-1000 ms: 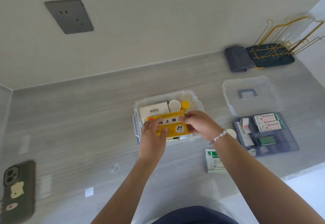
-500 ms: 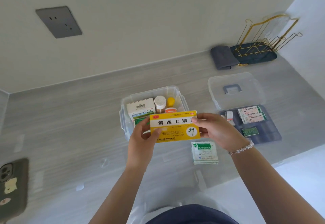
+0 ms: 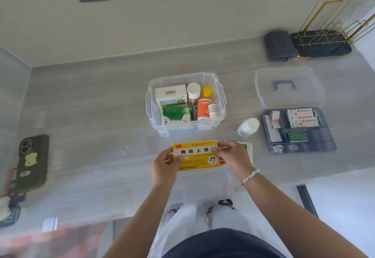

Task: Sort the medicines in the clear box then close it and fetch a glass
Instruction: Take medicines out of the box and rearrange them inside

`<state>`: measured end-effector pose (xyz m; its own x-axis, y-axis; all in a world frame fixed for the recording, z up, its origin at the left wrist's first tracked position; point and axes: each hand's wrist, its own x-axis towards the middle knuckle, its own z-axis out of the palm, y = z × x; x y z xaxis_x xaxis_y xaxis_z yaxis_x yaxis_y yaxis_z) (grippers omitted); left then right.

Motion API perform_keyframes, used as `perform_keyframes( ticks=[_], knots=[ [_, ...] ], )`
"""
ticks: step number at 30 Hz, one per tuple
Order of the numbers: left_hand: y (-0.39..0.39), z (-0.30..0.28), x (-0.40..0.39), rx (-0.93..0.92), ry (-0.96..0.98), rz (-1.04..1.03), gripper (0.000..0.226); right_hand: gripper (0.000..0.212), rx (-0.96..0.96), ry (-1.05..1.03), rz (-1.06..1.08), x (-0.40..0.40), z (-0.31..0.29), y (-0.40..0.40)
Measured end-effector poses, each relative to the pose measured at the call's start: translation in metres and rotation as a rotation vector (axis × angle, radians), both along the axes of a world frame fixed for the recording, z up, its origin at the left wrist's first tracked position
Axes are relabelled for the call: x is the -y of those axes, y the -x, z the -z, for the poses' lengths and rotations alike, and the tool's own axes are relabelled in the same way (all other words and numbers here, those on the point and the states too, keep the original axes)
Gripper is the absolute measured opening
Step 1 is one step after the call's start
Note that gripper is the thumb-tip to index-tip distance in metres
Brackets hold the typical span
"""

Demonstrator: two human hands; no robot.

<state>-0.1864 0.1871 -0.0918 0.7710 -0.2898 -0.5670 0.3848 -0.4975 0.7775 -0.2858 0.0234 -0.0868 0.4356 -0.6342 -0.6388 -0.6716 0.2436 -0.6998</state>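
Note:
A yellow medicine box [image 3: 195,156] with black characters is held in front of me by both hands, my left hand [image 3: 165,166] on its left end, my right hand [image 3: 233,156] on its right end. Beyond it the clear box [image 3: 151,103] stands open on the counter, holding white and green cartons, an orange bottle and several small bottles. Its clear lid [image 3: 288,87] with a grey handle lies to the right. A grey divider tray [image 3: 316,142] with packets lies in front of the lid. A white bottle [image 3: 248,127] lies on its side between box and tray.
A green-and-white packet [image 3: 248,150] lies partly under my right hand. A phone [image 3: 33,160] rests at the counter's left. A folded grey cloth [image 3: 279,44] and a gold wire rack [image 3: 332,28] on a dark mat stand at the back right. The counter's front edge runs near my body.
Both hands have lifted the yellow box out of the clear box and drawn it back toward me. The box's contents are now uncovered.

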Motion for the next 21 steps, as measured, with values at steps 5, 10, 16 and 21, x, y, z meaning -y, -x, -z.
perform_keyframes(
  ticks=[5, 10, 16, 21],
  knots=[
    [-0.003, 0.018, -0.001, 0.015, -0.068, 0.031, 0.023, 0.022, -0.081, 0.134, -0.045, -0.009, 0.02, -0.009],
    [-0.006, 0.022, 0.002, 0.067, -0.121, 0.092, 0.031, 0.017, -0.126, 0.197, -0.11, -0.011, 0.028, -0.013],
    [-0.009, 0.028, -0.001, 0.088, -0.151, 0.128, 0.017, 0.018, -0.129, 0.203, -0.132, -0.012, 0.028, -0.012],
    [-0.013, 0.012, -0.001, 0.182, -0.162, 0.076, 0.035, 0.024, -0.053, 0.207, -0.032, -0.009, 0.012, -0.011]
  ],
)
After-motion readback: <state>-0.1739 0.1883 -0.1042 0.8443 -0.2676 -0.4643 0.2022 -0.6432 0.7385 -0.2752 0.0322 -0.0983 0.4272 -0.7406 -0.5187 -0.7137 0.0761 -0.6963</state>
